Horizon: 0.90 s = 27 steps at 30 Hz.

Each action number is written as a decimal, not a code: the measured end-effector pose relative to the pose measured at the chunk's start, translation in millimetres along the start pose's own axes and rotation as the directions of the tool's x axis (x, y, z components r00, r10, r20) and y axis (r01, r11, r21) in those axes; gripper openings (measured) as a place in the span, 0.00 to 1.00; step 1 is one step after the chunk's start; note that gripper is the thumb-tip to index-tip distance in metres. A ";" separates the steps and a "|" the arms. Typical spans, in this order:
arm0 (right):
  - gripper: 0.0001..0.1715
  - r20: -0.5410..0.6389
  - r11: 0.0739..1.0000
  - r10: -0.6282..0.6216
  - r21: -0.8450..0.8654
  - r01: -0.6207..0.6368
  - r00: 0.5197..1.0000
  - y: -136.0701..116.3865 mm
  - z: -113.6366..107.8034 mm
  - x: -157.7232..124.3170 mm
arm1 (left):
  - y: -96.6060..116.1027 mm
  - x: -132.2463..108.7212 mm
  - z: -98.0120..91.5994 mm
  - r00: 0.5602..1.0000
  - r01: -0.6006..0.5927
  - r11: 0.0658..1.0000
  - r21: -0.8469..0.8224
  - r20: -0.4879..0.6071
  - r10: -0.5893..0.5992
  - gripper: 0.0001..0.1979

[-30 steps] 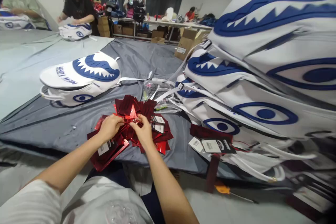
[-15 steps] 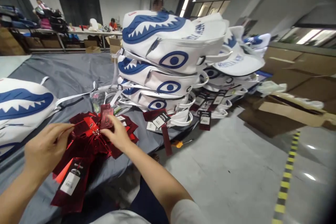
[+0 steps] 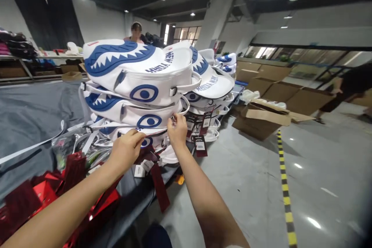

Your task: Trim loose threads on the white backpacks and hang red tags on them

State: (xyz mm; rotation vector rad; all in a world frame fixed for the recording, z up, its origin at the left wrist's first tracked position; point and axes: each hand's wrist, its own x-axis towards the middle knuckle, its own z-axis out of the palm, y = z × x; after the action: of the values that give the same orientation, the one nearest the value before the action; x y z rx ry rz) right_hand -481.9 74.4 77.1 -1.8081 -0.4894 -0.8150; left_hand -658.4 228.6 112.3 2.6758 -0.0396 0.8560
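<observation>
A stack of white bags (image 3: 116, 81) with blue shark mouths and eyes stands on the grey-covered table. My left hand (image 3: 126, 149) is pinched at the front of the stack, over the eye of a lower bag; what lies between its fingertips is too small to name. Beside the middle bag's strap end, my right hand (image 3: 177, 130) has its fingers closed around a small dark thing I cannot make out. Dark red tags with white labels (image 3: 148, 164) hang below my hands. Red tags (image 3: 46, 190) lie in a pile at the lower left, partly behind my left forearm.
A second stack of white bags (image 3: 215, 83) stands behind on the right, with more tags (image 3: 200, 145) hanging. Open cardboard boxes (image 3: 261, 118) sit on the floor at the right, near yellow-black tape (image 3: 285, 186). A person (image 3: 136, 33) is behind the stacks; another, blurred, is at the far right.
Both hands have left the red tag pile and moved right to the front of the bag stack. The view has turned right, so the left-hand bag is out of sight.
</observation>
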 end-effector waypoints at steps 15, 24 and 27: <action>0.13 0.379 0.860 0.308 0.281 -0.426 0.873 11.3 -45.3 0.6 | 46.0 63.4 29.9 0.846 0.384 0.923 0.011 0.396 -0.357 0.15; 0.10 0.493 0.773 0.337 0.342 -0.534 0.802 11.3 -55.0 14.1 | 65.5 72.8 59.4 0.810 0.547 0.802 -0.239 0.393 -0.436 0.16; 0.10 0.490 0.721 0.385 0.369 -0.586 0.782 18.5 -50.1 24.7 | 70.5 83.0 79.5 0.815 0.566 0.750 -0.341 0.365 -0.449 0.17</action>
State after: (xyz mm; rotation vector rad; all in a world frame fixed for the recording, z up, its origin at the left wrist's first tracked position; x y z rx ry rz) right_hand -467.7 19.9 94.2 -1.4788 -0.3816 0.0666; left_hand -554.8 142.7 120.1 2.1736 0.3867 0.2651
